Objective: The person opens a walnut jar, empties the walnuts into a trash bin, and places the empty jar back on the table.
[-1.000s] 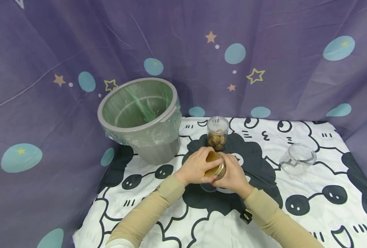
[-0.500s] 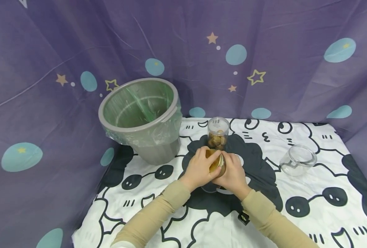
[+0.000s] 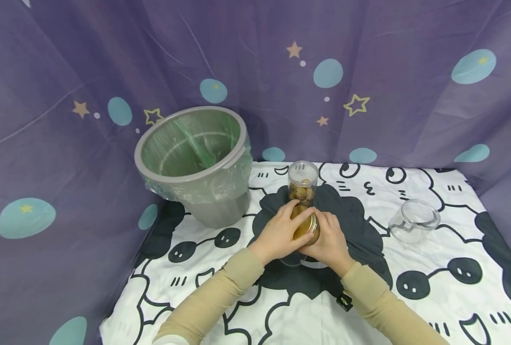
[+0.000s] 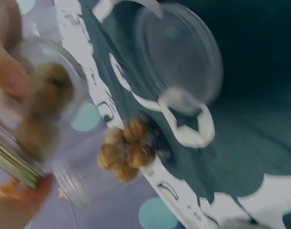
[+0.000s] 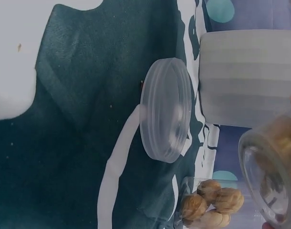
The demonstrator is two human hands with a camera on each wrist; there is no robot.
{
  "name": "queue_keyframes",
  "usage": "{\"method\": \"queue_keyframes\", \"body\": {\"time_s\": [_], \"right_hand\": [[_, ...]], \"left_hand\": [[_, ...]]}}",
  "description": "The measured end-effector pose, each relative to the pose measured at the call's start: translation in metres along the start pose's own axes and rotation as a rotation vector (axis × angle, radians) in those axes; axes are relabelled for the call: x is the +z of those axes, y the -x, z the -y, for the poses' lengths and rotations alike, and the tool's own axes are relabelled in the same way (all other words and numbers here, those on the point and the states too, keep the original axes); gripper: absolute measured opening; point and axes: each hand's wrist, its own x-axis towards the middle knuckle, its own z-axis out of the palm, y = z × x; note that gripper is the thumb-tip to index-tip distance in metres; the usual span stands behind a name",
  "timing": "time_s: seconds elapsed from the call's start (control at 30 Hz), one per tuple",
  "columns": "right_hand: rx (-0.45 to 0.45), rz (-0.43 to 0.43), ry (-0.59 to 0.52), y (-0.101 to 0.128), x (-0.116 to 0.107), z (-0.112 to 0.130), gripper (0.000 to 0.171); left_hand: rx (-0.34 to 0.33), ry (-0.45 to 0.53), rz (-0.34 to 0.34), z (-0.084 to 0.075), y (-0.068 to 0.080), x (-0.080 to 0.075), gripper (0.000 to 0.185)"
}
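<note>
Both hands hold one glass jar (image 3: 306,228) with a gold rim and brown nuts inside, tilted over the black patch of the cloth. My left hand (image 3: 281,231) grips its left side and my right hand (image 3: 330,239) grips its right side. Just behind it stands a clear canister (image 3: 303,184) with walnuts (image 4: 126,151) in its bottom. A clear round lid (image 5: 164,110) lies flat on the cloth under the hands. In the left wrist view the held jar (image 4: 33,119) is blurred, with a finger (image 4: 12,76) on it.
A grey bin (image 3: 195,160) with a green liner stands at the back left. An empty glass jar (image 3: 412,220) sits to the right. A small black clip (image 3: 344,301) lies near my right sleeve. Purple curtains close in the back and both sides.
Both hands have moved the jar a little away from me, toward the clear canister, and its gold rim has turned more to the right.
</note>
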Motion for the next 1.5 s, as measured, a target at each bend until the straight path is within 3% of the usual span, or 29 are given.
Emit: {"method": "queue_keyframes", "body": {"time_s": [0.2, 0.37, 0.5, 0.87, 1.5], "right_hand": [[0.026, 0.067, -0.037, 0.003, -0.007, 0.001, 0.092], [-0.003, 0.100, -0.033, 0.006, -0.008, -0.001, 0.095], [-0.037, 0.105, -0.032, 0.008, -0.008, -0.004, 0.096], [-0.036, 0.117, -0.063, 0.011, -0.005, -0.005, 0.093], [-0.027, 0.098, -0.034, 0.012, -0.004, -0.006, 0.095]], "left_hand": [[0.310, 0.008, 0.045, 0.016, 0.003, -0.008, 0.053], [0.396, 0.057, 0.115, 0.023, 0.004, -0.018, 0.056], [0.406, 0.069, 0.173, 0.025, 0.004, -0.024, 0.063], [0.364, 0.113, 0.241, 0.025, 0.002, -0.028, 0.062], [0.288, 0.139, 0.220, 0.024, 0.004, -0.023, 0.064]]}}
